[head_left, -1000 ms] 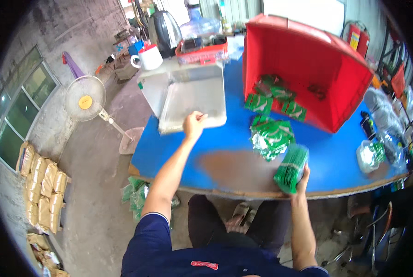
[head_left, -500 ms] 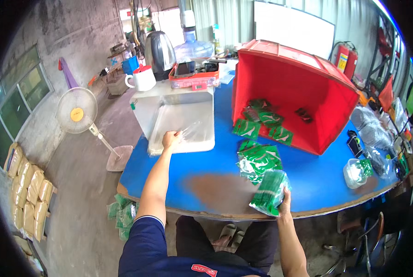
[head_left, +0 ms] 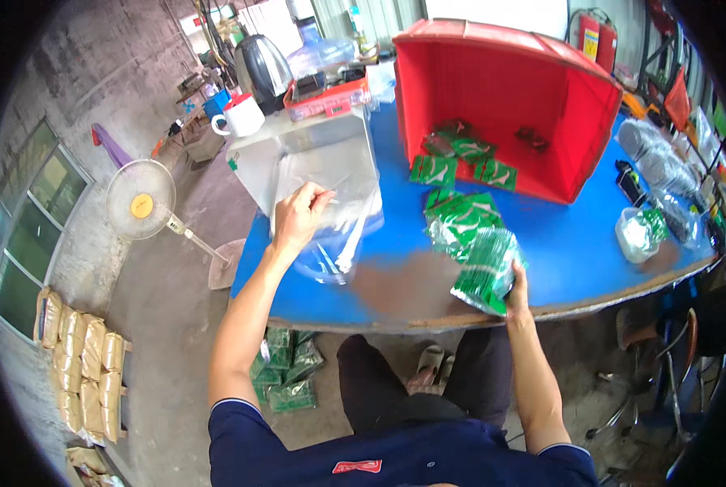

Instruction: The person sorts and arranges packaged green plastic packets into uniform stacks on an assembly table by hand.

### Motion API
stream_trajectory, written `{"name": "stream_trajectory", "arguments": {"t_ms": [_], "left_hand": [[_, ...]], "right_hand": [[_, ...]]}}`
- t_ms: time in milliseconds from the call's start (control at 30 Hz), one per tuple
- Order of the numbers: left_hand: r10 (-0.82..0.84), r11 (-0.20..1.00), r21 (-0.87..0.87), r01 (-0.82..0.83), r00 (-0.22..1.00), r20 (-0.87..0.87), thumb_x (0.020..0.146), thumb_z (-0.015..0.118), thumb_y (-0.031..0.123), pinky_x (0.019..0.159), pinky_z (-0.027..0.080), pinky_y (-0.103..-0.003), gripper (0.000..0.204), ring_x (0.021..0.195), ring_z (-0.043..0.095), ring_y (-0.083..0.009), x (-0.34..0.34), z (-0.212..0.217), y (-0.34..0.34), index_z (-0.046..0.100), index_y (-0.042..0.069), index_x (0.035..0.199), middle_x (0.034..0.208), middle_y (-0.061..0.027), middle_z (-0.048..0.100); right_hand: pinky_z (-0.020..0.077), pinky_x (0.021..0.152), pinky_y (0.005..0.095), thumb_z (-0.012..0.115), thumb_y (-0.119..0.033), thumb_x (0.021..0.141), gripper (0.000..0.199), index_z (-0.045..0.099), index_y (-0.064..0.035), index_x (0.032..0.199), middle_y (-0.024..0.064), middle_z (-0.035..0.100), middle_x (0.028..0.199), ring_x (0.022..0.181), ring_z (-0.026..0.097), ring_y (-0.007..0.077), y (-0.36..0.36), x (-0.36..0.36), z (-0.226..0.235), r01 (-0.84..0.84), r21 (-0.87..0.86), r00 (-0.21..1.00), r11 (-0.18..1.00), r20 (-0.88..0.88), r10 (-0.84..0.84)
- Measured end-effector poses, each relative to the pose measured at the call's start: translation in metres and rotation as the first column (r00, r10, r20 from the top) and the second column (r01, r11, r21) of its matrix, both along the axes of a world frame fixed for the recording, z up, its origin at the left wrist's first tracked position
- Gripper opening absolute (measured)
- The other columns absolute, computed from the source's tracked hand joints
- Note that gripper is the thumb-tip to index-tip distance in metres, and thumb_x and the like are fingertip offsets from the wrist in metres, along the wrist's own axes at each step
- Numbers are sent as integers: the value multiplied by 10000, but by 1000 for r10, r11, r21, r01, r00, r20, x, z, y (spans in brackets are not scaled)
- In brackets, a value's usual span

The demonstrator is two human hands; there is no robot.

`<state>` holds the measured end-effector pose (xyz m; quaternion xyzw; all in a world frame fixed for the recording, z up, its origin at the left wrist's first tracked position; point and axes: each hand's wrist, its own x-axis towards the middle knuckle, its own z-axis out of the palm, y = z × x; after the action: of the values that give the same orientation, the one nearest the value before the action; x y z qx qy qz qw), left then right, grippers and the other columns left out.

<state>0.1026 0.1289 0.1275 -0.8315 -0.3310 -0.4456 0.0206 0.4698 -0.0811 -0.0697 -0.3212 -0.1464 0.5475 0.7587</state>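
Note:
Pinched in my left hand [head_left: 301, 213] is the edge of a clear plastic bag [head_left: 330, 253], which hangs off a metal tray [head_left: 249, 154] holding a stack of similar clear bags. My right hand [head_left: 519, 290] grips a bundle of green packets [head_left: 486, 272] at the table's near edge. Just beyond that bundle lies a pile of loose green packets [head_left: 462, 217]. Behind the pile, a red crate [head_left: 509, 105] rests on its side, its mouth facing me, with several green packets [head_left: 472, 149] inside and at its lip.
The blue table [head_left: 574, 243] has a worn brown patch [head_left: 403, 284]. A clear tub [head_left: 639, 235] stands at its right. Behind the tray are a white mug [head_left: 241, 116], a kettle [head_left: 263, 69] and a red box [head_left: 328, 101]. Filled green bags [head_left: 286, 365] lie on the floor; a fan [head_left: 141, 200] stands left.
My left hand has drawn a clear bag off the stack toward me, over the table's near part. The packet bundle stays in my right hand. The view has shifted and tilted.

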Motion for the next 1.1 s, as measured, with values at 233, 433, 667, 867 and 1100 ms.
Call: {"name": "stream_trajectory", "arguments": {"t_ms": [233, 433, 667, 867, 1100], "left_hand": [[28, 869, -495, 19, 996, 88, 927, 721, 209, 497, 432, -333, 235, 523, 566, -142, -2, -72, -45, 643, 9, 832, 630, -101, 651], [101, 869, -492, 44, 959, 263, 940, 716, 203, 508, 413, -287, 273, 547, 506, -84, 24, -105, -104, 609, -1, 796, 599, -57, 586], [-61, 753, -579, 312, 910, 411, 948, 701, 134, 534, 415, -241, 178, 605, 512, -44, 89, -85, -176, 633, -4, 858, 666, 2, 607], [-485, 713, -520, 471, 866, 119, 860, 782, 176, 549, 497, -314, 200, 568, 594, -154, 109, -64, -263, 639, 37, 857, 705, -63, 643], [-380, 869, 135, 477, 816, -434, 781, 681, 136, 1126, 304, -577, 402, 1315, 463, -310, 161, 13, -145, 654, 27, 1168, 1293, -115, 607]], "right_hand": [[538, 855, 336, 725, -276, 888, 403, 628, -41, 1201, 70, 679, 1109, 965, 654, 172, -12, -46, 41, 224, -157, 926, 962, 342, -160], [560, 761, 320, 745, -236, 853, 412, 649, 23, 1159, 85, 707, 1003, 866, 670, 149, -27, -116, 129, -134, -277, 737, 951, 614, 283], [564, 778, 388, 742, -368, 841, 546, 635, 39, 1189, 143, 684, 1056, 952, 667, 187, 21, -110, 69, -316, -403, 880, 859, 214, 424], [513, 870, 377, 757, -395, 832, 519, 677, -47, 1210, 87, 696, 1126, 1006, 628, 184, 22, -112, 83, -251, -425, 614, 870, 625, 483], [492, 903, 375, 729, -331, 852, 500, 653, -25, 1239, 94, 692, 1107, 1022, 626, 212, 9, -118, 68, -221, -200, 664, 955, 686, 297]]}}
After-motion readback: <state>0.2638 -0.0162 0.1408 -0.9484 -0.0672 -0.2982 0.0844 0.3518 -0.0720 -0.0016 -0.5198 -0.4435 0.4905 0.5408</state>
